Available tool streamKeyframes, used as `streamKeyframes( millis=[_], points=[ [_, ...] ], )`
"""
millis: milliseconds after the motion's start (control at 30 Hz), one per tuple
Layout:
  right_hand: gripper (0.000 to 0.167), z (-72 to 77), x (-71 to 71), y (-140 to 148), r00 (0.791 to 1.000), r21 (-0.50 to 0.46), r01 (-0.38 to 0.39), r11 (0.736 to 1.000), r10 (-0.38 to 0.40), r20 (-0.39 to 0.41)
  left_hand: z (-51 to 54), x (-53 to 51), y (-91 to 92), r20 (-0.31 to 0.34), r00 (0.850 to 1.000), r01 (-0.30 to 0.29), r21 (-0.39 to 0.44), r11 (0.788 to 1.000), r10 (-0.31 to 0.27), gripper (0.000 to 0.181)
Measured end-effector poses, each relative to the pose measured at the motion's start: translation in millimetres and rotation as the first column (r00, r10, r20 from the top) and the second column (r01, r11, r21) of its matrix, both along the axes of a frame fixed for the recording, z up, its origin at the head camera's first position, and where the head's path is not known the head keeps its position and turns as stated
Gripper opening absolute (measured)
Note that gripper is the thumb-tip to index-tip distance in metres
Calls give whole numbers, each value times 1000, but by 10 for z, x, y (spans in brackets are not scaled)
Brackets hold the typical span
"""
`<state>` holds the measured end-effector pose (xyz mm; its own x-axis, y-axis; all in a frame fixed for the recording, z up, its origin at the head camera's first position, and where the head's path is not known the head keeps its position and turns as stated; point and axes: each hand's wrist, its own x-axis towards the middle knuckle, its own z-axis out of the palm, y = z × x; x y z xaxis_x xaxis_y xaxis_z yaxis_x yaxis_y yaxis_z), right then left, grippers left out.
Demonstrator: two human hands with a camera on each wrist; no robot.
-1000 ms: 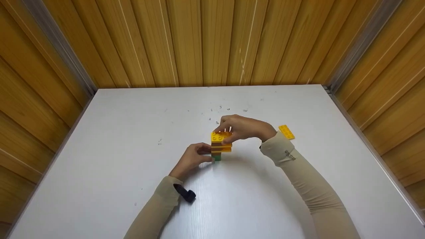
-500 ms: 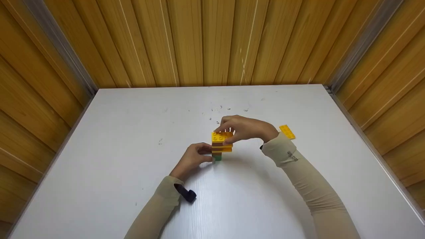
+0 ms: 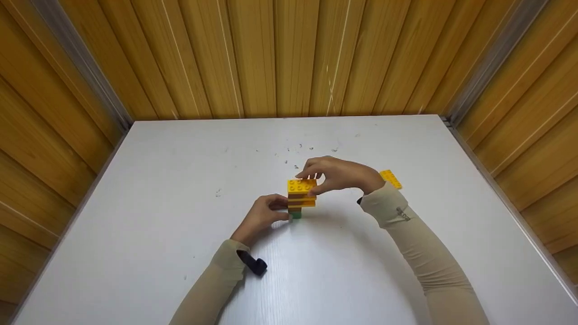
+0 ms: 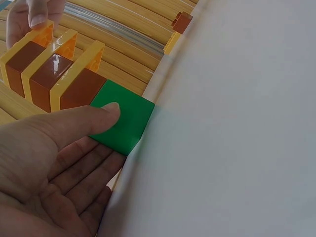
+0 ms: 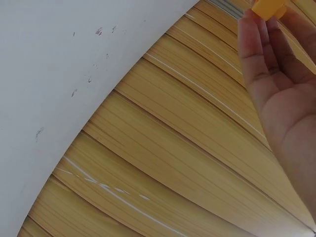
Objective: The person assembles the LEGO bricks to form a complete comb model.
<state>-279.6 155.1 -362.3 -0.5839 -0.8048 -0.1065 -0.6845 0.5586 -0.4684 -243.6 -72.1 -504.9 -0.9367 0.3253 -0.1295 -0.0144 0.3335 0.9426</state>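
Note:
A tower stands upright on the white table, with a green block [image 4: 123,116] at its foot and brown blocks [image 4: 83,89] alternating with yellow plates above. The plates jut out to the right of the blocks in the head view. My left hand [image 3: 259,216] grips the base, its thumb on the green block's face. At the top, my right hand [image 3: 338,174] pinches the uppermost yellow plate [image 3: 299,185] near its right end. The right wrist view shows a piece of yellow plate [image 5: 268,7] between the fingertips of my right hand [image 5: 289,94].
Another yellow plate [image 3: 391,179] lies on the table [image 3: 180,180] beyond my right wrist, partly covered by the sleeve. In the left wrist view, a brown block [image 4: 182,22] is by a yellow piece [image 4: 172,43]. Wood-patterned panels [image 3: 289,58] enclose the table's back and sides.
My right hand has shifted slightly right along the top yellow plate, uncovering more of its studs. My left hand and the tower have stayed in place.

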Motion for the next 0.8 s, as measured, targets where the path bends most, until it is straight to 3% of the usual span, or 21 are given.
streamKeyframes(
  millis=[467, 800],
  points=[
    [47, -5, -36, 242, 999, -29, 40, 999, -40, 21, 6, 3, 8, 3, 1000, 0, -3, 1000, 0, 39],
    [46, -30, -84, 479, 992, 3, 117, 993, -117, 41, 5, 2, 12, -8, 1000, -15, -33, 999, 15, 40]
  ],
)
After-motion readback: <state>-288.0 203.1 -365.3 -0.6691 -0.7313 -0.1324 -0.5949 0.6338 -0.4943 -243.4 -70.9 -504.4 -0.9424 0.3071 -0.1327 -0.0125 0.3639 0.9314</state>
